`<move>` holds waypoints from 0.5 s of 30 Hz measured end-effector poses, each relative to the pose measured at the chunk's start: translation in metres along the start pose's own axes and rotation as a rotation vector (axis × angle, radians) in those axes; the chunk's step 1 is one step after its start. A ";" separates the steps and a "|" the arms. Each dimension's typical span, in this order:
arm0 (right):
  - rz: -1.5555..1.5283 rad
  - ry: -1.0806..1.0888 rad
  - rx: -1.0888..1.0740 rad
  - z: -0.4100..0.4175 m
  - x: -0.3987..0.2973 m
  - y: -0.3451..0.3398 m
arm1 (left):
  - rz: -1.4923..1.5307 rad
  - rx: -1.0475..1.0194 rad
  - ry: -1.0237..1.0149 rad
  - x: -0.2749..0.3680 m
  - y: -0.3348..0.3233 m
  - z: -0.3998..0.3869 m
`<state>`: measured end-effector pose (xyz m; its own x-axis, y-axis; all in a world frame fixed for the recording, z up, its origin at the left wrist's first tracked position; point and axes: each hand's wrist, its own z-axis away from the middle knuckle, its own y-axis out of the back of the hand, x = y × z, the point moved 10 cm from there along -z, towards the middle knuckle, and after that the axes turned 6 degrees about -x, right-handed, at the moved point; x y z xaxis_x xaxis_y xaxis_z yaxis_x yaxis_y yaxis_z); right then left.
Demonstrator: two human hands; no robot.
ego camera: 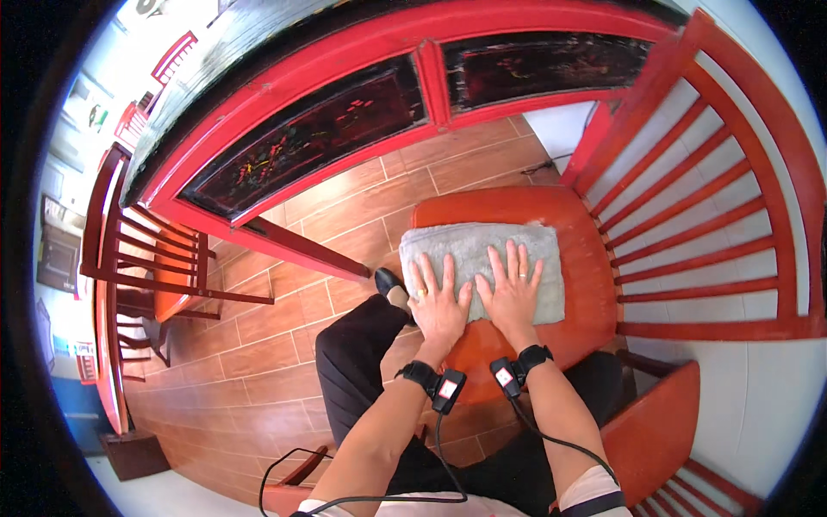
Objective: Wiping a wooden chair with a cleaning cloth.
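A grey cloth [481, 240], folded into a rough rectangle, lies flat on the orange-red seat [585, 284] of a wooden chair. My left hand [439, 307] presses palm down on the cloth's left part, fingers spread. Beside it, my right hand [513, 291] rests palm down on the right part, its fingers also apart. Neither hand grips the cloth. The thumbs point towards each other with a small gap between them. Each wrist wears a black strap with a small cabled box. What lies under the palms is hidden.
The chair's slatted back [698, 213] rises at the right, near a white wall. A red table [433, 84] with dark painted panels stands ahead, its leg [316, 249] left of the seat. Another chair [174, 258] is farther left. Black cables [446, 459] hang from my wrists.
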<state>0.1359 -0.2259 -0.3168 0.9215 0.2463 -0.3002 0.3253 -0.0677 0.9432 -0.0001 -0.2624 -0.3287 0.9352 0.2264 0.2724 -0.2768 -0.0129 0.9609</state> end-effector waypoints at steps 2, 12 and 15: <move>-0.002 0.004 -0.009 0.023 0.001 0.002 | 0.099 0.000 0.012 0.000 -0.003 0.026; -0.085 -0.005 -0.086 0.133 -0.008 0.015 | 0.372 0.055 0.029 -0.001 -0.019 0.152; -0.106 0.009 -0.097 0.146 -0.005 0.016 | 0.427 0.023 0.029 0.001 -0.022 0.169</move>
<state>0.1669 -0.3691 -0.3212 0.8809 0.2555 -0.3983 0.3986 0.0532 0.9156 0.0444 -0.4262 -0.3411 0.7309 0.2234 0.6449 -0.6325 -0.1330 0.7630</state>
